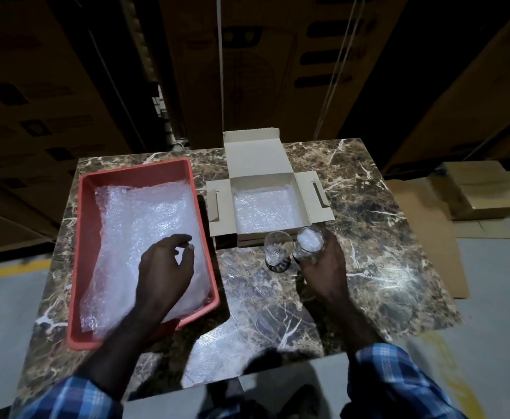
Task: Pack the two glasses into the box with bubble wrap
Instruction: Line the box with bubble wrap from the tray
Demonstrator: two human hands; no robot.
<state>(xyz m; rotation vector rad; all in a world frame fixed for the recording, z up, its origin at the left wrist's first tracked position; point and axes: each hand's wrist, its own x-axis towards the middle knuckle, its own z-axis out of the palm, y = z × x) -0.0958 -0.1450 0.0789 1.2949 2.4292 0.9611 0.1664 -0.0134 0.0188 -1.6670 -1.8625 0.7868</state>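
An open white cardboard box (pixel 300 192) sits at the back middle of the marble table, with a sheet of bubble wrap (pixel 266 211) lining its floor. Just in front of it stand two clear glasses. The left glass (pixel 278 249) is empty and untouched. The right glass (pixel 308 244) has bubble wrap stuffed inside, and my right hand (pixel 326 267) grips it from the right side. My left hand (pixel 164 267) hovers over the loose bubble wrap (pixel 132 225) in the red tray, fingers loosely curled, holding nothing.
The red plastic tray (pixel 81 213) takes up the left part of the marble table (pixel 383 252). Flattened cardboard and stacked boxes (pixel 474 192) lie on the floor to the right. Tall cartons rise behind the table.
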